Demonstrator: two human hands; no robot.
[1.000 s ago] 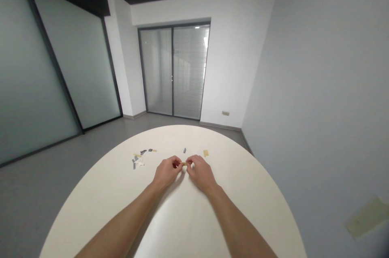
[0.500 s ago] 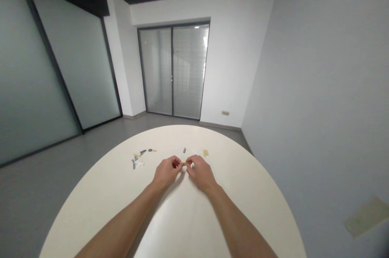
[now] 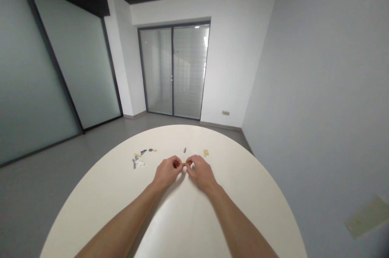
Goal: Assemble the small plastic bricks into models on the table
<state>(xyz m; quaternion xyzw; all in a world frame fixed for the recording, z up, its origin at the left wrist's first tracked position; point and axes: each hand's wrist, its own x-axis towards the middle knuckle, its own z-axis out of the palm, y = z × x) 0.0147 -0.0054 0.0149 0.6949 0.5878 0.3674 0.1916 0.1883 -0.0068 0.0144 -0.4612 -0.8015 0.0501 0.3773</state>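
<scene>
Head camera: Two hands, the left hand (image 3: pixel 166 172) and right hand (image 3: pixel 200 172), pinch one small yellowish piece (image 3: pixel 184 164) between nearly closed fingertips over a round white desk (image 3: pixel 182 217). Nothing visibly shifts from half a second earlier, suggesting fine handwork is unfinished. Toward ten o'clock lies one loose cluster (image 3: pixel 136 158), its pieces too tiny to count; at two, one yellow piece (image 3: pixel 206 152); at twelve, one gray piece (image 3: pixel 184 150); beyond, two glass doors (image 3: pixel 187 79).
</scene>
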